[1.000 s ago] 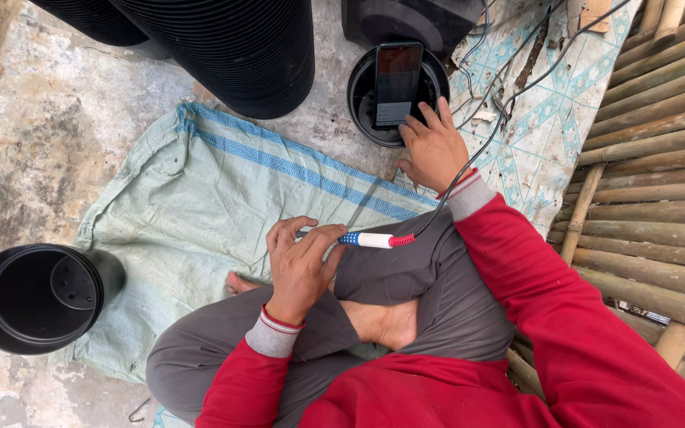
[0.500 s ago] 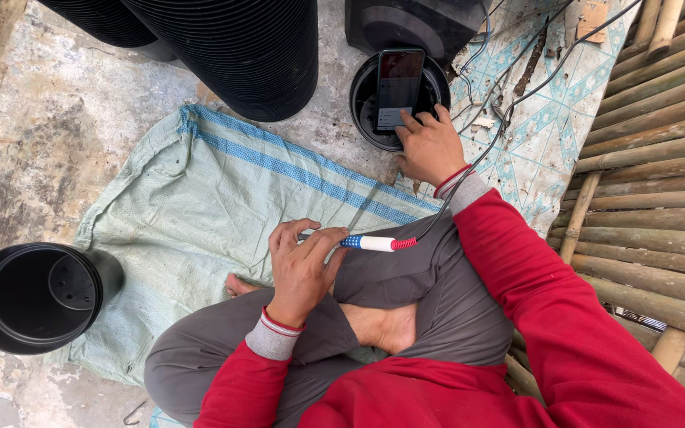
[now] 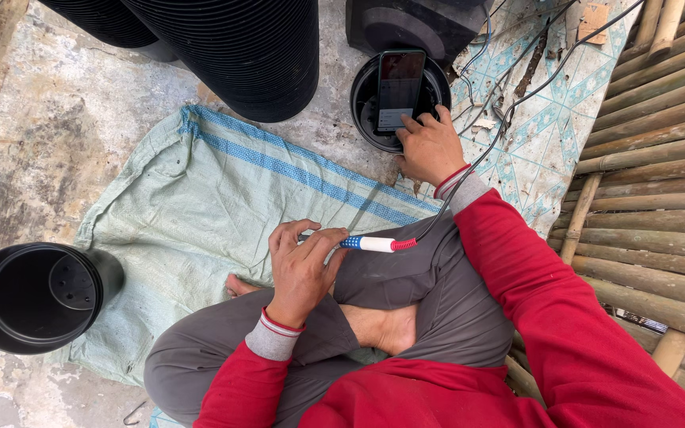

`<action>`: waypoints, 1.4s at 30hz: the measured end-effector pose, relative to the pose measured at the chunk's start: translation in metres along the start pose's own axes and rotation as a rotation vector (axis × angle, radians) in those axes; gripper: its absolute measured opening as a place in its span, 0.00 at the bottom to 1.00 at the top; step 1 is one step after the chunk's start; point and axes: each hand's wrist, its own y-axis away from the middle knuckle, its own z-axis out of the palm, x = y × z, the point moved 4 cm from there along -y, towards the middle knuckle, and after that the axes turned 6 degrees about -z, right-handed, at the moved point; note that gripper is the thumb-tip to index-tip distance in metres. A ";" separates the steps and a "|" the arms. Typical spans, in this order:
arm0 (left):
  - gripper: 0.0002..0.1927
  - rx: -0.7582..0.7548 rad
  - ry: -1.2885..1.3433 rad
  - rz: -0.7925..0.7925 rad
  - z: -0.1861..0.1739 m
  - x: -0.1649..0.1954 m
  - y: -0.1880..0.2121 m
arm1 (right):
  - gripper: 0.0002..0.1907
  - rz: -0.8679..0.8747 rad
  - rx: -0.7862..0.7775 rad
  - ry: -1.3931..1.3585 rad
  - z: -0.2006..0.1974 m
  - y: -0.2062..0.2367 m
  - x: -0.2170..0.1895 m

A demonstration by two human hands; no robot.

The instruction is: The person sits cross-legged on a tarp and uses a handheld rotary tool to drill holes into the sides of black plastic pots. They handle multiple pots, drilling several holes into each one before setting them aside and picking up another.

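Observation:
I sit cross-legged on a pale green woven sack [image 3: 192, 198]. My left hand [image 3: 303, 265] rests on my knee, fingers closed around a pen-shaped tool with a blue, white and red handle [image 3: 374, 244]; a dark cable [image 3: 477, 162] runs from its red end. My right hand [image 3: 430, 147] reaches forward, its fingers touching the lower edge of a smartphone [image 3: 400, 89] that leans upright inside a small black pot [image 3: 368, 119]. The phone's screen is lit.
A black plastic pot [image 3: 33, 297] lies on its side at the left. Stacks of black ribbed pots [image 3: 231, 47] stand at the top. A black box [image 3: 414, 24] and tangled wires [image 3: 509, 71] lie beyond the phone. A bamboo wall [image 3: 652, 158] runs along the right.
My right hand has slid down from the phone's side to its lower edge. The left hand still holds the tool on my knee.

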 end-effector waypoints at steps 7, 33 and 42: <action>0.16 0.000 -0.010 0.005 0.000 0.000 0.000 | 0.27 -0.003 -0.009 -0.010 0.002 0.005 0.000; 0.15 0.003 -0.012 0.015 -0.002 0.004 -0.001 | 0.22 0.000 -0.091 0.061 0.011 0.003 0.004; 0.16 0.009 -0.012 0.013 0.000 0.004 0.001 | 0.19 -0.009 -0.092 0.064 0.008 0.002 0.003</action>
